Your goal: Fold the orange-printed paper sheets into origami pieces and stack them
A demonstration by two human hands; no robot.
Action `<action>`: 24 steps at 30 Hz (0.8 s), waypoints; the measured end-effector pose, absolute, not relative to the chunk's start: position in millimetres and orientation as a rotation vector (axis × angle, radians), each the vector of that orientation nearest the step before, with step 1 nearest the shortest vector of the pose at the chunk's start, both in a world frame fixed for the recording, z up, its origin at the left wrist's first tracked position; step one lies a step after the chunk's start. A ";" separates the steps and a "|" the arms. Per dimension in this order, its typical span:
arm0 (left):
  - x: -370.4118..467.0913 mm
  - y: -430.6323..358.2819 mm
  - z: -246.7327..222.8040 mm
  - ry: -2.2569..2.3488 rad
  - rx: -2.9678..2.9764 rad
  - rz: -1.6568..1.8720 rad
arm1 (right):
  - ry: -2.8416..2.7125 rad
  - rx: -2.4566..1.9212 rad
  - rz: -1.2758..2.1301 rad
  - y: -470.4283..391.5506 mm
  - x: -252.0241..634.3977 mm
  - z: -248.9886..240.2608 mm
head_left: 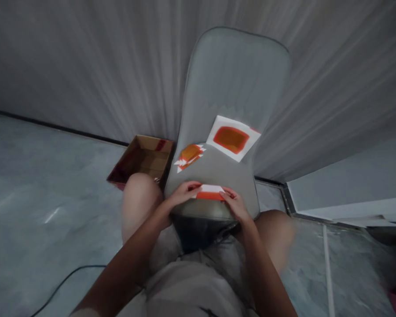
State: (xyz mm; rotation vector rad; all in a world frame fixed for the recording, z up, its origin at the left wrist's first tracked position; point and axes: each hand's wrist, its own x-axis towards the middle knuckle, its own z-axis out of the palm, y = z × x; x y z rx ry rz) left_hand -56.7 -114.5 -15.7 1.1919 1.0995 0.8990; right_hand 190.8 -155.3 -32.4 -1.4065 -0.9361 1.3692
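Observation:
A small white and orange-red folded paper (pixel 210 192) lies level over the front of the grey chair seat, held at both ends. My left hand (pixel 187 193) grips its left end, fingers closed on it. At the right end, the fingers of my right hand (pixel 232 200) pinch the same paper. Behind, a white sheet with an orange-red rectangle (pixel 231 139) leans where seat and backrest meet. Several folded orange and white pieces (pixel 189 156) lie in a pile at the seat's left side.
The grey chair (pixel 237 75) stands against a grey curtain. An open cardboard box (pixel 153 160) sits on the floor left of the chair, beside the left knee. A dark cable (pixel 69 275) runs over the floor at lower left.

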 end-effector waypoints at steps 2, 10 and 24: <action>-61.6 -119.8 -14.4 1.077 1.270 0.845 | -1.082 -1.415 1.420 -148.8 186.3 -20.6; -82.0 -76.0 -15.1 1.365 1.419 0.947 | -1.087 -1.505 0.984 -118.3 199.5 -26.7; -82.4 18.7 -14.1 1.844 2.095 1.079 | -1.446 -1.576 0.280 -166.8 201.4 -93.5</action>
